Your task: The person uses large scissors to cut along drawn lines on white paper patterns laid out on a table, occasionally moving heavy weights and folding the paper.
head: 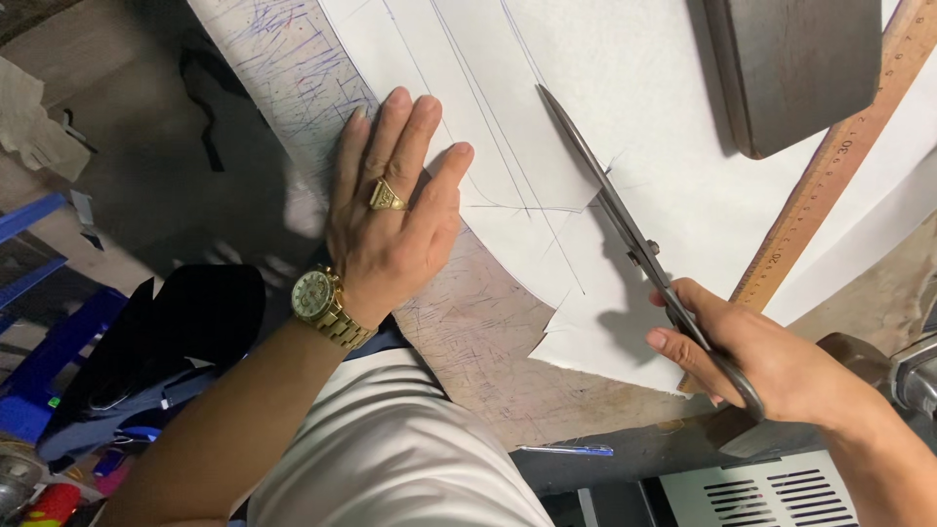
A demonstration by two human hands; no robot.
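Observation:
My left hand [390, 210], with a gold ring and a gold watch, lies flat with fingers together on a sheet of white paper [625, 117] marked with pen lines, pressing it to the table. My right hand [752, 356] grips the handles of long metal scissors [610, 200]. The blades point away from me and sit partway into a cut in the paper. A cut flap of paper [595, 332] lies beside the right hand.
The worn table top [478, 322] is covered in pen scribbles. A wooden ruler [830, 166] lies diagonally at right, a dark heavy block [791, 68] rests on the paper above. A blue pen [566, 450] sits at the table's near edge. Dark fabric [166, 342] lies at left.

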